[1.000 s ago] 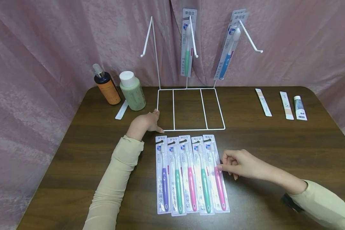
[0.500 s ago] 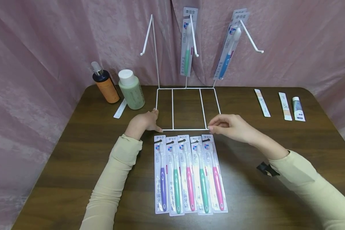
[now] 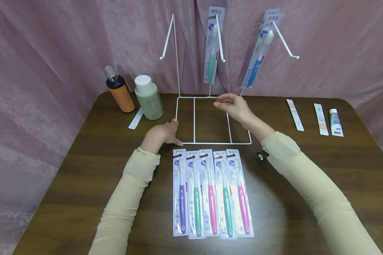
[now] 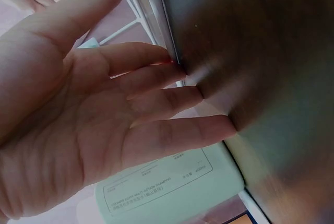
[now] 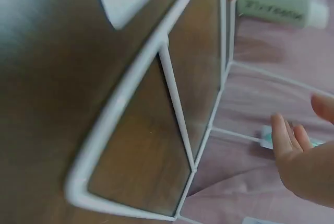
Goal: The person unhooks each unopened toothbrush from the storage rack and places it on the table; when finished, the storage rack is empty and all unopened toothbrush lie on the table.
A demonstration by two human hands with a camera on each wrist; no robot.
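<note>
My left hand [image 3: 162, 134] rests at the front left corner of the white wire rack [image 3: 210, 143], its fingers straight with the tips down on the table in the left wrist view. My right hand [image 3: 234, 108] is above the rear of the rack's base, fingers loosely bent and holding nothing. Above it a packaged green toothbrush [image 3: 211, 65] hangs on the middle hook. Packaged toothbrushes, the front one blue [image 3: 254, 72], hang on the right hook. The left hook [image 3: 166, 39] is bare. In front of the rack lies a row of packaged toothbrushes, including a purple one [image 3: 182, 209].
A green bottle [image 3: 150, 101] and an orange spray bottle [image 3: 122, 95] stand left of the rack, beside a white sachet [image 3: 136, 118]. On the right lie two slim sachets [image 3: 295, 115] and a small tube [image 3: 336, 122]. A pink curtain [image 3: 67, 53] hangs behind.
My right hand has moved from the rightmost pink toothbrush pack in the row, over the rack's front bar, to the back of its base. My left hand stays at the rack's corner.
</note>
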